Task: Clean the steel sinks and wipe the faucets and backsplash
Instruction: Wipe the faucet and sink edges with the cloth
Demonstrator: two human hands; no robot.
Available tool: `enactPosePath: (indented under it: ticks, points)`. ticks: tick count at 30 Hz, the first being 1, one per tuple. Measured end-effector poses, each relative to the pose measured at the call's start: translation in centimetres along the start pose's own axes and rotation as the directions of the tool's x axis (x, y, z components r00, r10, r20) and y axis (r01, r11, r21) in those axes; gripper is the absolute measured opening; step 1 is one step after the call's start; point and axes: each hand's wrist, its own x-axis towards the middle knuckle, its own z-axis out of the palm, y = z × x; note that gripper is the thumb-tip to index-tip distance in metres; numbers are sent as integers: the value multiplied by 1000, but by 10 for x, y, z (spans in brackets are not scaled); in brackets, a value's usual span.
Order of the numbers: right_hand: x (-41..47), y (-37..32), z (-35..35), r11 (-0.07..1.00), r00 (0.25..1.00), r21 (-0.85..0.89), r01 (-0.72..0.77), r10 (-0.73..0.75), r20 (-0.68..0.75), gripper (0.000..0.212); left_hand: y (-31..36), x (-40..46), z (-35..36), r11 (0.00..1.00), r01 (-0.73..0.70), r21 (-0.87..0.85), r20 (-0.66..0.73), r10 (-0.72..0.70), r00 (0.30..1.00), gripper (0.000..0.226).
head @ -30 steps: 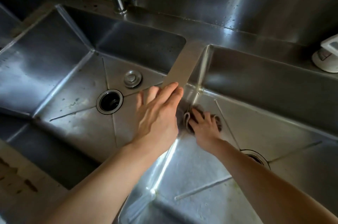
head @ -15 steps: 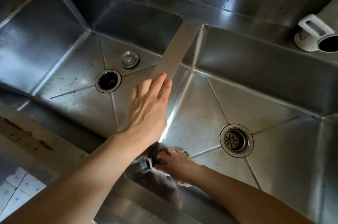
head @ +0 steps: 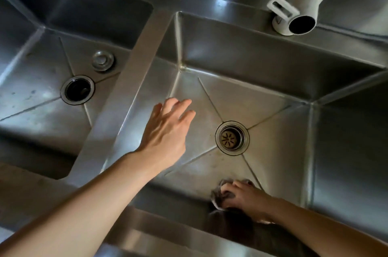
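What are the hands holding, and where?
The right hand grips a bunched dark cloth from above, on the sink floor. The left hand holds nothing.

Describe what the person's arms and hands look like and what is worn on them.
Both arms are bare from as far up as the picture shows down to the fingertips: no sleeves, no gloves. The left hand and the right hand show no rings, watch or bracelet, though the right hand's fingers are partly hidden. The forearms are slender. No markings show on either arm.

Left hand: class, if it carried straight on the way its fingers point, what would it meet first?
Probably the right sink, at its floor or far wall; the left hand points up and right above the basin. Depth is unclear.
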Motion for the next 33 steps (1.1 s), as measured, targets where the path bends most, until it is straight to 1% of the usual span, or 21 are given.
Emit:
enactPosePath:
  ticks: [3, 5, 6, 8, 9, 11, 12, 15, 17, 19, 21, 23, 25, 26, 27, 28, 30, 33]
  points:
    - [-24, 10, 5, 1000, 1000, -9, -4, 3, -16, 30, 8, 3, 8, 1000, -22, -5, 55, 23, 998, 53]
    - [-25, 11, 6, 1000, 1000, -15, -4, 3, -13, 26, 10, 4, 11, 1000, -20, 3, 99, 20, 995, 52]
    - [-22, 12, 6, 1000, 1000, -18, -14, 13, -20, 25, 11, 6, 13, 1000, -17, 1, 121, 17, 993, 52]
    - [-8, 11, -2, 999, 998, -37, -21, 19, -65, 36, 10, 9, 16, 1000, -7, -2, 177, 7, 984, 51]
    - [2, 12, -8, 997, 995, -66, -39, 32, -98, 37, 10, 11, 19, 1000, -2, 7, 210, 0, 978, 50]
    - [28, 21, -23, 989, 980, -92, -119, 101, -173, 39, 8, 15, 26, 999, 1, 45, 281, -13, 960, 48]
    - [41, 26, -31, 984, 963, -69, -165, 146, -227, 39, 8, 17, 30, 998, 0, 64, 308, -20, 951, 47]
    - [69, 36, -57, 956, 897, 73, -285, 293, -332, 24, 9, 24, 41, 994, 0, 105, 364, -39, 931, 45]
    - [68, 39, -68, 923, 848, 172, -346, 385, -365, 27, 10, 29, 49, 994, 9, 111, 396, -53, 917, 45]
    - [59, 37, -73, 924, 817, 209, -321, 382, -433, 35, 10, 34, 58, 993, 27, 113, 434, -73, 898, 45]
    - [48, 18, -74, 946, 855, 199, -257, 318, -410, 41, 6, 41, 70, 991, 54, 123, 477, -107, 873, 47]
    - [46, -8, -67, 947, 914, 216, -239, 294, -279, 40, -1, 50, 81, 985, 92, 144, 507, -153, 848, 51]
    - [58, -22, -53, 968, 954, 145, -204, 230, -193, 42, -10, 57, 91, 980, 108, 170, 530, -183, 828, 55]
    - [67, -23, -47, 978, 961, 103, -183, 200, -192, 42, -14, 60, 95, 978, 113, 172, 546, -191, 816, 59]
    - [75, -21, -44, 984, 957, 79, -161, 175, -233, 39, -19, 63, 100, 978, 122, 169, 565, -198, 801, 63]
    - [84, -13, -43, 987, 930, 30, -157, 158, -333, 38, -24, 67, 103, 978, 134, 161, 584, -204, 786, 68]
    - [98, 0, -49, 974, 846, -6, -227, 194, -496, 41, -31, 75, 107, 978, 154, 140, 609, -208, 766, 73]
    - [116, 22, -65, 901, 702, 62, -430, 376, -605, 38, -37, 82, 114, 982, 132, 134, 605, -187, 774, 68]
